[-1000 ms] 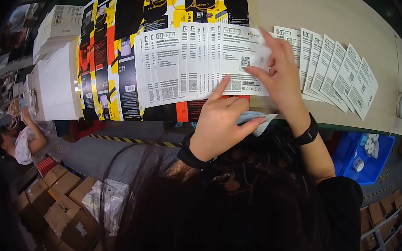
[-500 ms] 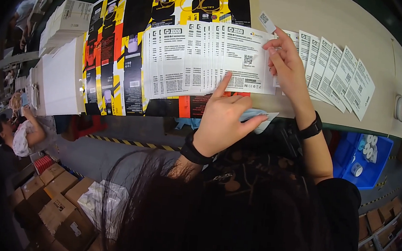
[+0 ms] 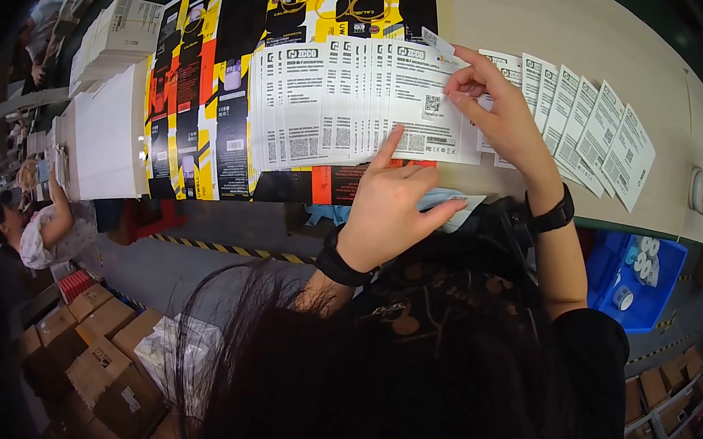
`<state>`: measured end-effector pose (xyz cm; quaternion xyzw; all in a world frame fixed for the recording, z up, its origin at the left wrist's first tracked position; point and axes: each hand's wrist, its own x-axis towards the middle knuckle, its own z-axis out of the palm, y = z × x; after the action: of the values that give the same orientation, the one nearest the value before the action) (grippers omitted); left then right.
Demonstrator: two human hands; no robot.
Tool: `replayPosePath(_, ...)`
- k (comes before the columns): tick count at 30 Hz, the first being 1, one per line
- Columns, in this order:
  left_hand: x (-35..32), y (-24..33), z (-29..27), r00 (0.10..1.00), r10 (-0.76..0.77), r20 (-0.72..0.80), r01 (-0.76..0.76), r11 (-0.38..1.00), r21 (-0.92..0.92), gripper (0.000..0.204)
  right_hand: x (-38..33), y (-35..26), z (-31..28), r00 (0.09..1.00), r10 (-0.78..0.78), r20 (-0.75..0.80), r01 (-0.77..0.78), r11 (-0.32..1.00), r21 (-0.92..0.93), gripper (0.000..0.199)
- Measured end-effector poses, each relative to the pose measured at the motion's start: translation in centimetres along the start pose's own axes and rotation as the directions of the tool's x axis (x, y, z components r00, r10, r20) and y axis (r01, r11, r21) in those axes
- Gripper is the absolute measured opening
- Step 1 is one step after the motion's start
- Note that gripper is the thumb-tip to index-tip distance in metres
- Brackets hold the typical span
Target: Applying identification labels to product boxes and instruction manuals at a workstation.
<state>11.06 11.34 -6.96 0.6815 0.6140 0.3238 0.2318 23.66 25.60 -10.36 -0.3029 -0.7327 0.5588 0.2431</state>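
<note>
And here are the white sheets (image 3: pixel 304 101) in their long overlapped row: bold dark logo and heading up top, tight lines of small print below, square dotted codes towards the foot! The frontmost sheet (image 3: pixel 415 82) shows a QR code (image 3: pixel 433 105) and, low down, a line of little symbols (image 3: pixel 440 150). Over on the right, another fan of printed sheets (image 3: pixel 601 133), headings and codes again. Beneath the long row, black-and-yellow packaging (image 3: pixel 227 123) flashes big sideways lettering and a barcode (image 3: pixel 234 146). That carton's (image 3: pixel 106 378) pale label (image 3: pixel 130 400)? Too small to read.
</note>
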Motion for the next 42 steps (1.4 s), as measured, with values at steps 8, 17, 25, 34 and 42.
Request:
replayPosePath(8, 0.1, -0.1, 0.3, 0.998, 0.002, -0.068, -0.004, 0.999, -0.038, 0.023, 0.1, -0.1, 0.1, 0.996, -0.089, -0.009, 0.087, 0.986, -0.140, 0.047)
replayPosePath(17, 0.1, 0.0, 0.1, 1.000, -0.017, 0.010, 0.017, 1.000, 0.001, 0.026, 0.1, 0.2, 0.1, 0.994, -0.099, -0.034, 0.093, 0.985, -0.143, 0.049)
replayPosePath(25, 0.0, -0.2, 0.2, 1.000, -0.016, 0.007, 0.016, 1.000, 0.014, 0.027, 0.4, -0.2, 0.2, 0.999, -0.052, 0.008, 0.053, 0.980, -0.191, 0.048)
replayPosePath(34, -0.1, -0.4, 0.3, 1.000, -0.015, -0.011, 0.014, 1.000, -0.014, 0.027, 0.6, -0.1, -0.5, 0.997, -0.042, 0.068, 0.055, 0.979, -0.195, 0.045)
replayPosePath(42, 0.0, -0.6, 0.3, 1.000, -0.018, -0.008, 0.018, 0.999, -0.033, 0.027, 0.3, 0.1, -0.8, 0.997, -0.057, 0.044, 0.063, 0.986, -0.155, 0.042)
